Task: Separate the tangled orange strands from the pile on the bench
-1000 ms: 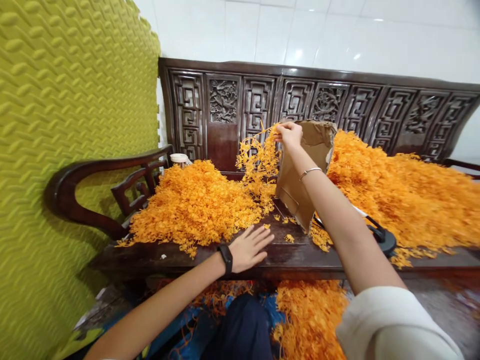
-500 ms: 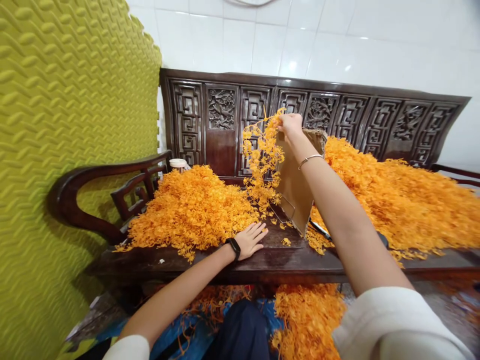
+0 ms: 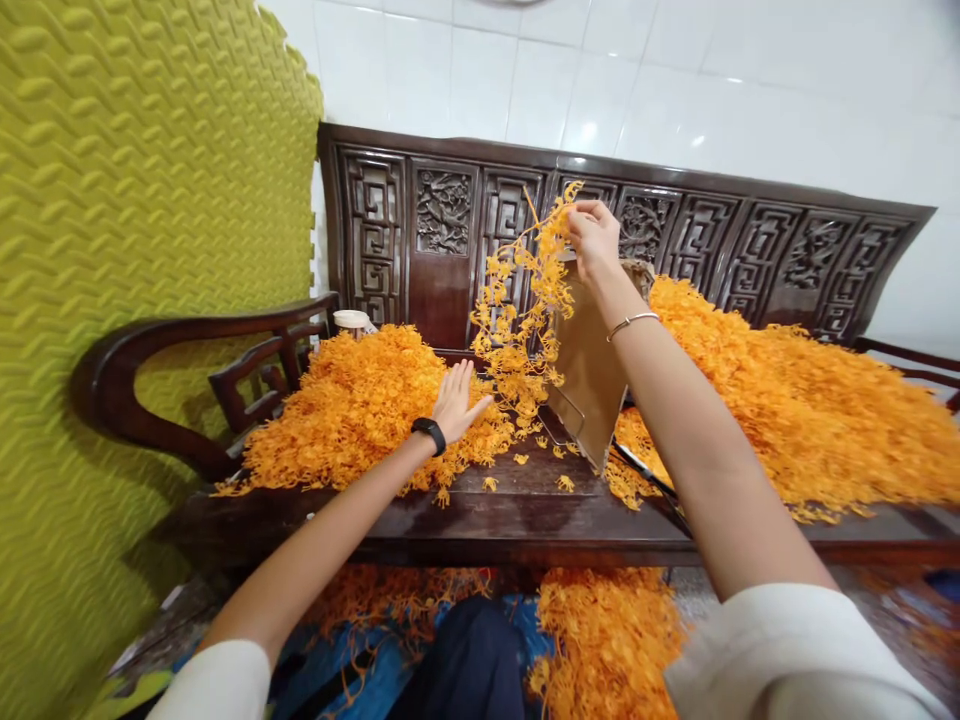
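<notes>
Orange plastic flower sprigs fill the view. Nearest, a heap of them (image 3: 607,640) lies on the floor just below the dark wooden bench, beside the person's dark-clad knee (image 3: 472,660). On the tabletop (image 3: 525,515) a few loose sprigs (image 3: 525,470) lie scattered on the bare wood between two larger piles. The left hand (image 3: 456,400), with a black band on its wrist, rests with fingers spread wide and flat against the right edge of the left pile (image 3: 360,410), holding nothing. Just right of it a brown cardboard sheet (image 3: 589,375) stands tilted on the seat, with the big right pile (image 3: 795,400) behind it. The right hand (image 3: 596,235), a thin bangle on its wrist, is raised above the sheet's top edge, its fingers pinched shut on a tangled cluster of sprigs (image 3: 525,310) that dangles down to the tabletop. A small white-lidded jar (image 3: 352,320) sits by the armrest. Farthest stand the carved backrest (image 3: 442,215), a yellow-green foam mat (image 3: 135,250) and the white tiled wall (image 3: 675,80).
</notes>
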`<state>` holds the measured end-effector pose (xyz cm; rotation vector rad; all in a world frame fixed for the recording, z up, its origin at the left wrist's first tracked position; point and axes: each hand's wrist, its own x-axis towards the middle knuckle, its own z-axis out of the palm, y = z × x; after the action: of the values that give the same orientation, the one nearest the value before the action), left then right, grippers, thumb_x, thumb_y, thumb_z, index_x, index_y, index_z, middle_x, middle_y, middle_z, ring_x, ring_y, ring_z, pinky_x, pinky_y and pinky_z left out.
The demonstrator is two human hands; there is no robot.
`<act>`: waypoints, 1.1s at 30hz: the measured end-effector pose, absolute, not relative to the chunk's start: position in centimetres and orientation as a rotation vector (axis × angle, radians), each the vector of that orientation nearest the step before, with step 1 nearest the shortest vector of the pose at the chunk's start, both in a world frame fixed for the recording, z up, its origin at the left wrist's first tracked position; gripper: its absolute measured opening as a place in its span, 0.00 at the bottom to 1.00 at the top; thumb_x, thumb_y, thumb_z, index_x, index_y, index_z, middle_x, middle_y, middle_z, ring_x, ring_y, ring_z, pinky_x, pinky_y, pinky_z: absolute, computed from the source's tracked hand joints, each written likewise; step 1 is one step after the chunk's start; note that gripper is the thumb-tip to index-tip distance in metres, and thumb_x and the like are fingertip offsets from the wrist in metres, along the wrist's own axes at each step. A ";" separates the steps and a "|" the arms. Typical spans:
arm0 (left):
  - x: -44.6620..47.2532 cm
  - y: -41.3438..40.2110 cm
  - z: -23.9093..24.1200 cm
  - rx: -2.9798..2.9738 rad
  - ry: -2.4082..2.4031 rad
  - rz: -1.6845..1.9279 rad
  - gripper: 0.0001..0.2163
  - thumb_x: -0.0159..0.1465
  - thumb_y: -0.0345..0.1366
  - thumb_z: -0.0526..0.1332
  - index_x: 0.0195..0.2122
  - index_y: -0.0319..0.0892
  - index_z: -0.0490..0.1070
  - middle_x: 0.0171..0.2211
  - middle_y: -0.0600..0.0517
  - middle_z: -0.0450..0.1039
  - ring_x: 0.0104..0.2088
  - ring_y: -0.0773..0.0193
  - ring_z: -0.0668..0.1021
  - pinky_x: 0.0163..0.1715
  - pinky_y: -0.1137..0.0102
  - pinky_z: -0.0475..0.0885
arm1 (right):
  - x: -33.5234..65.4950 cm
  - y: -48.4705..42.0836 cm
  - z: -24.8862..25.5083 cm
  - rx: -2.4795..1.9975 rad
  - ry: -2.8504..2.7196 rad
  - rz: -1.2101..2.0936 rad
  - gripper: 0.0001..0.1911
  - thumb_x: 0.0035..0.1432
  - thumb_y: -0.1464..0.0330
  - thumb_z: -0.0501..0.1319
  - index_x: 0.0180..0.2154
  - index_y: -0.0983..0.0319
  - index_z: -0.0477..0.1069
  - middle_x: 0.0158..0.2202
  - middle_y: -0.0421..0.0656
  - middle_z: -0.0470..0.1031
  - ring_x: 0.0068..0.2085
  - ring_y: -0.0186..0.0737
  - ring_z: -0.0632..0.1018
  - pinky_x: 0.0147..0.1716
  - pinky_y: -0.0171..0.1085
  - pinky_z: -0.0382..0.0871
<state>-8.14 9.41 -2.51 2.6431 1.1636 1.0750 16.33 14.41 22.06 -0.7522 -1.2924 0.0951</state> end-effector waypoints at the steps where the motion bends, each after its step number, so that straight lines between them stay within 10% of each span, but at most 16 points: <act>1: -8.7 9.6 -2.7 2.649 1.157 1.057 0.36 0.63 0.54 0.43 0.64 0.33 0.40 0.66 0.37 0.40 0.65 0.52 0.45 0.62 0.55 0.43 | 16.3 14.1 22.1 -0.747 -1.303 0.105 0.10 0.53 0.62 0.62 0.32 0.61 0.66 0.32 0.40 0.71 0.38 0.36 0.75 0.38 0.37 0.69; 17: -7.7 10.3 2.5 2.234 0.948 1.486 0.43 0.56 0.52 0.58 0.64 0.35 0.36 0.65 0.32 0.41 0.64 0.48 0.49 0.61 0.53 0.44 | 11.2 8.9 19.2 -0.708 -1.694 0.646 0.11 0.42 0.84 0.58 0.24 0.63 0.68 0.33 0.40 0.75 0.41 0.36 0.76 0.42 0.37 0.69; 22: -7.3 9.9 5.1 1.833 0.750 1.573 0.46 0.48 0.42 0.68 0.62 0.40 0.41 0.57 0.35 0.60 0.59 0.52 0.62 0.57 0.56 0.55 | 9.2 8.8 16.8 -0.615 -1.898 0.833 0.09 0.41 0.81 0.58 0.25 0.63 0.68 0.40 0.41 0.75 0.46 0.38 0.73 0.47 0.38 0.65; 27: -7.2 9.9 6.0 1.601 0.626 1.315 0.24 0.42 0.37 0.71 0.39 0.38 0.68 0.28 0.52 0.72 0.34 0.61 0.75 0.39 0.64 0.68 | 7.7 9.6 15.4 -0.576 -1.870 0.876 0.07 0.41 0.77 0.61 0.26 0.62 0.68 0.43 0.41 0.74 0.46 0.37 0.72 0.49 0.39 0.62; 33: -7.2 10.8 4.6 1.542 0.614 1.313 0.15 0.40 0.39 0.71 0.19 0.38 0.66 0.18 0.57 0.66 0.24 0.69 0.70 0.32 0.70 0.66 | 7.7 11.0 14.7 -0.719 -1.677 0.722 0.07 0.39 0.77 0.60 0.25 0.62 0.69 0.39 0.41 0.74 0.45 0.38 0.72 0.48 0.38 0.63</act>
<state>-7.18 10.79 4.64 1.5419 0.6141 1.3126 7.68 11.03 14.75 -0.7189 -1.6772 0.7224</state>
